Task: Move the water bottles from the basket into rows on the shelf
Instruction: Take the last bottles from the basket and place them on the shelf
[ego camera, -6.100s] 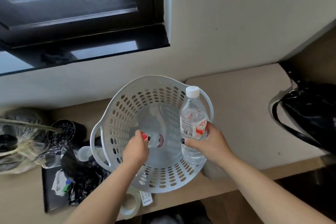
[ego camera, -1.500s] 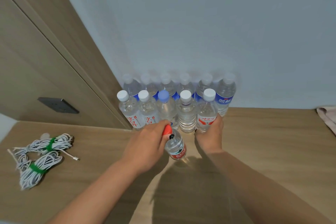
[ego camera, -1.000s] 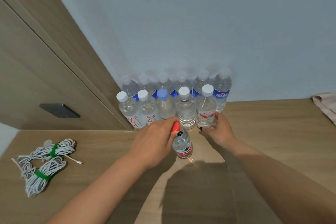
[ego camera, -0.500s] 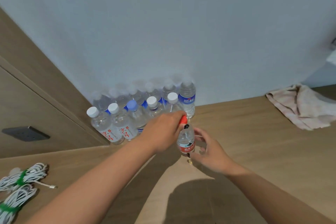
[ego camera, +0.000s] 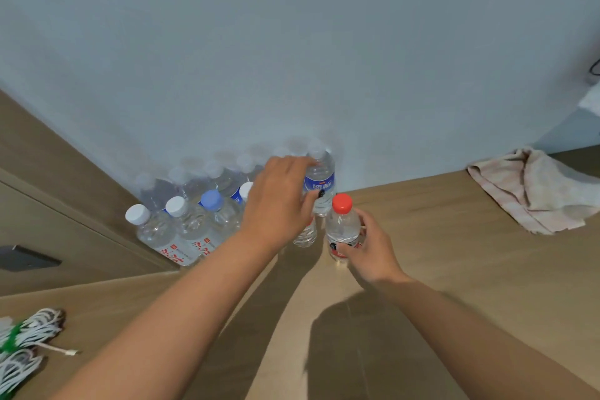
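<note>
Two coiled white cables point(ego camera: 24, 344) with green ties lie cut off at the left edge of the wooden shelf point(ego camera: 454, 269). Rows of water bottles point(ego camera: 181, 227) stand against the wall; the back row is blurred, and the left hand point(ego camera: 279, 201), fingers loosely curled over the front row, hides some of them. I cannot tell whether it grips anything. Just beside, the right hand point(ego camera: 373, 247) grasps a red-capped bottle point(ego camera: 342, 227) upright on the shelf. A crumpled pinkish cloth point(ego camera: 532, 191) lies far right.
</note>
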Demonstrator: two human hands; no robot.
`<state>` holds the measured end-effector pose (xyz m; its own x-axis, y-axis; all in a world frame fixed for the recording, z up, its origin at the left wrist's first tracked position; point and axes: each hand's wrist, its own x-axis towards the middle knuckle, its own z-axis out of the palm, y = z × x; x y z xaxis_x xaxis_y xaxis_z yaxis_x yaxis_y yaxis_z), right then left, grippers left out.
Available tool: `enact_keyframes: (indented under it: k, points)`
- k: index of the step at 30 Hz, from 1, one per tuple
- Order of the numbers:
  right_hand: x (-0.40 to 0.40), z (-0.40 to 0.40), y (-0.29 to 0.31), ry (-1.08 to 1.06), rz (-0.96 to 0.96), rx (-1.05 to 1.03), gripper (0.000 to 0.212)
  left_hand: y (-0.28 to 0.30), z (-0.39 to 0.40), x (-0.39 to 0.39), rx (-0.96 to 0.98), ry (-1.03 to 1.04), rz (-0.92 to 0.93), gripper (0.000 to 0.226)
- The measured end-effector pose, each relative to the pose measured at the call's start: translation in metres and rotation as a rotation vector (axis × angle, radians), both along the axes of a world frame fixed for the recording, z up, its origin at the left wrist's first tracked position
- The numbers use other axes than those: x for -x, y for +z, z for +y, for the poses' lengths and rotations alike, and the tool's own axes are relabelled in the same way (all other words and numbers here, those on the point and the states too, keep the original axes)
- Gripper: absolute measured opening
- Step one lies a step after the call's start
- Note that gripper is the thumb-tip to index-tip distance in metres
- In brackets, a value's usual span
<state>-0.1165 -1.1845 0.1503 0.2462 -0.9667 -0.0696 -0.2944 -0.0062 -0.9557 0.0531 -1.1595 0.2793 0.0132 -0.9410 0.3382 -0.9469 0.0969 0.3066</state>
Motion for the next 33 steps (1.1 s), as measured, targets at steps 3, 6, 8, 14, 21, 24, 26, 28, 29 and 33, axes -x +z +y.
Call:
enact_keyframes:
  k: [3, 6, 8, 14, 21, 24, 26, 28, 29, 33]
  points:
    - [-0.003, -0.011, -0.009, -0.023, 0.003, -0.04, 0.06, -0.003, -0.008, -0.019, -0.083, 0.109, -0.107, 0.058]
    - [-0.008, -0.019, -0.017, -0.033, 0.031, -0.045, 0.062, -0.013, -0.008, -0.026, -0.213, 0.157, -0.177, 0.059]
    - [-0.011, -0.024, -0.021, -0.027, 0.034, -0.045, 0.063, -0.018, -0.007, -0.026, -0.217, 0.155, -0.177, 0.056]
    - [-0.019, -0.032, -0.032, -0.02, 0.061, -0.014, 0.066, -0.025, -0.009, -0.025, -0.25, 0.154, -0.172, 0.056]
    - [-0.025, -0.037, -0.034, -0.026, 0.028, -0.008, 0.07, -0.029, -0.012, -0.031, -0.254, 0.114, -0.156, 0.056]
    - [-0.028, -0.037, -0.036, -0.009, 0.026, -0.001, 0.07, -0.029, -0.01, -0.03, -0.251, 0.122, -0.147, 0.057]
    - [-0.03, -0.038, -0.037, 0.0, 0.031, 0.005, 0.07, -0.028, -0.008, -0.028, -0.259, 0.134, -0.149, 0.058]
    - [-0.032, -0.038, -0.037, 0.006, 0.049, 0.014, 0.068, -0.028, -0.007, -0.026, -0.269, 0.147, -0.15, 0.059]
    - [-0.033, -0.038, -0.036, 0.01, 0.055, 0.016, 0.068, -0.029, -0.005, -0.025, -0.27, 0.15, -0.147, 0.06]
    - [-0.031, -0.037, -0.028, 0.047, 0.137, -0.002, 0.073, -0.028, 0.004, -0.025, -0.259, 0.144, -0.149, 0.065]
